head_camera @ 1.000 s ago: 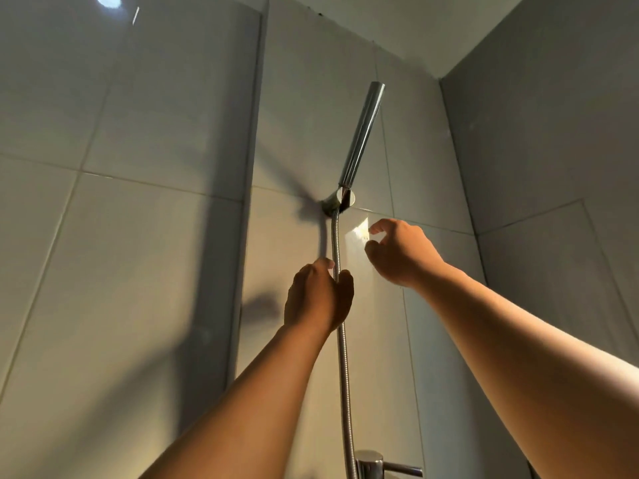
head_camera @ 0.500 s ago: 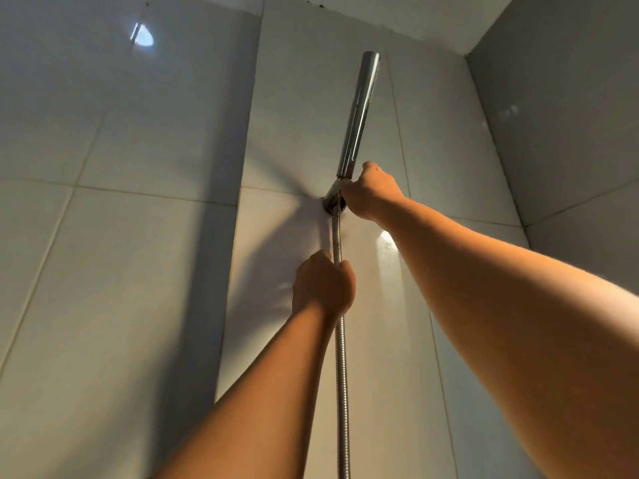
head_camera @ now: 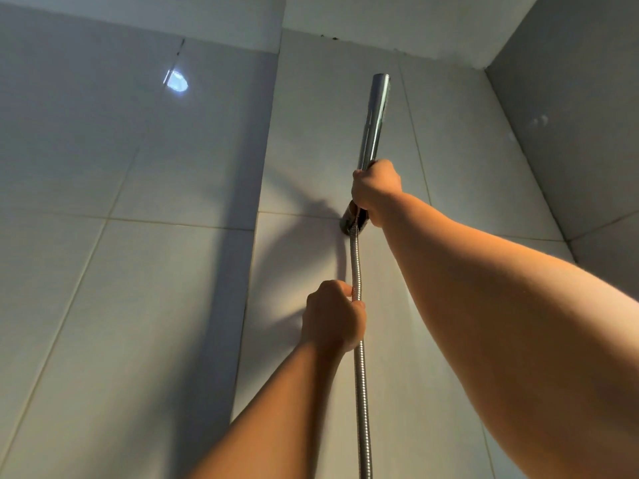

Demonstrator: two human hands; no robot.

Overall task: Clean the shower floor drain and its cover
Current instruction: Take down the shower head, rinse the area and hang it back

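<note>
We are gripping the chrome shower wand [head_camera: 375, 119] low with our right hand [head_camera: 375, 190], fingers wrapped tight, just above its wall bracket [head_camera: 350, 221]. Our left hand [head_camera: 333, 318] is closing round the ribbed hose [head_camera: 361, 392]; the wand is probably stiff, light and slick, the hose bendy.

I see a shiny silver shower head [head_camera: 375, 119], a silver ribbed hose [head_camera: 356, 257], pale grey-white wall tiles [head_camera: 103, 305] with beige grout lines, and a white light spot [head_camera: 177, 81].

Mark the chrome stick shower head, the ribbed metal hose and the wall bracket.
chrome stick shower head [head_camera: 375, 119], head view, mid-shaft above the right hand [head_camera: 375, 188]
ribbed metal hose [head_camera: 355, 257], head view, stretch between bracket and left hand [head_camera: 333, 316]
wall bracket [head_camera: 347, 221], head view, its round left edge
</note>
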